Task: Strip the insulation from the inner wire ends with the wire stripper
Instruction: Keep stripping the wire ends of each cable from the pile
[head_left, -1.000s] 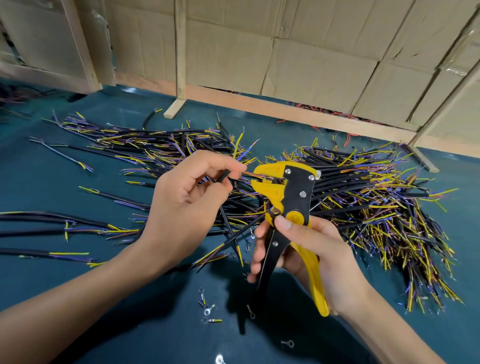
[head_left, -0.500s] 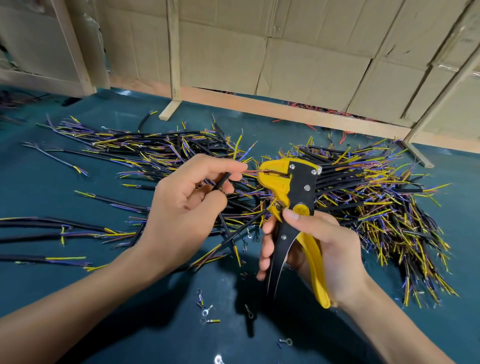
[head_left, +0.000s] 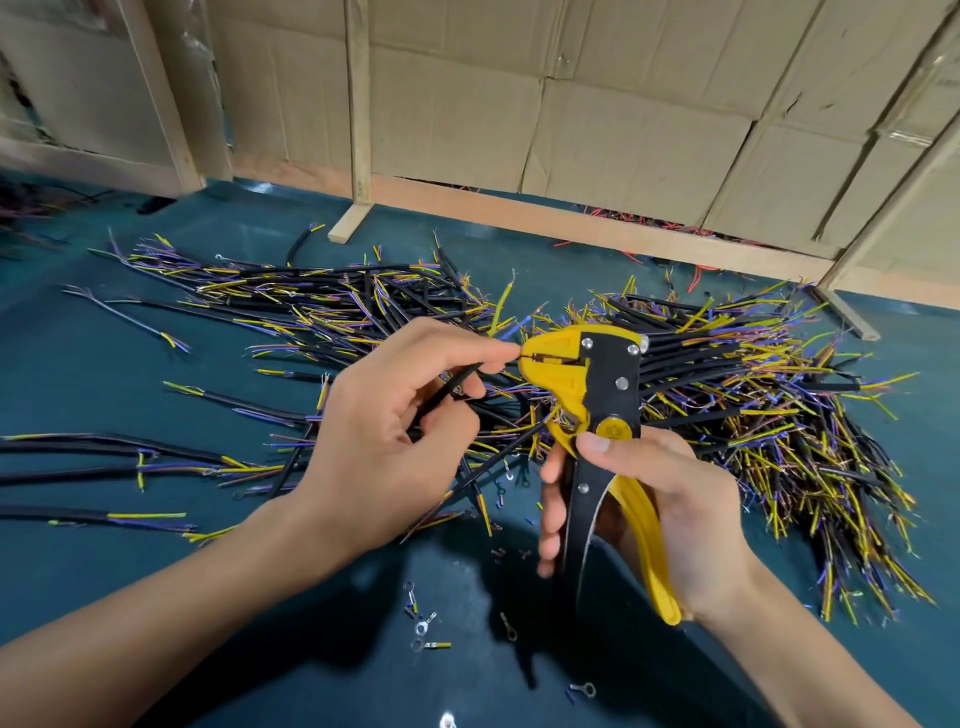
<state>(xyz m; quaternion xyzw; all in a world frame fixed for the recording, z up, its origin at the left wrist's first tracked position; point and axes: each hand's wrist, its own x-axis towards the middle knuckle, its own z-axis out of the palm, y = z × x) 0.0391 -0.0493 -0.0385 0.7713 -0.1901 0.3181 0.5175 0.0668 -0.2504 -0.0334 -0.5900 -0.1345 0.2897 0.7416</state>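
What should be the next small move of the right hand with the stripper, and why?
Probably squeeze the handles. The left hand pinches the black cable and feeds its inner wire end into the head of the wire stripper, while the right hand grips handles that are spread apart.

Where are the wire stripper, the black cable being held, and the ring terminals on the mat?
wire stripper (head_left: 613, 384), head view, black pivot plate.
black cable (head_left: 457, 383), head view, sheath between fingers.
ring terminals (head_left: 425, 623), head view, one terminal's ring.

There is one wire stripper and two hands: the left hand and the right hand. The black cables on the desk are too many to count. About six small ring terminals lie near.
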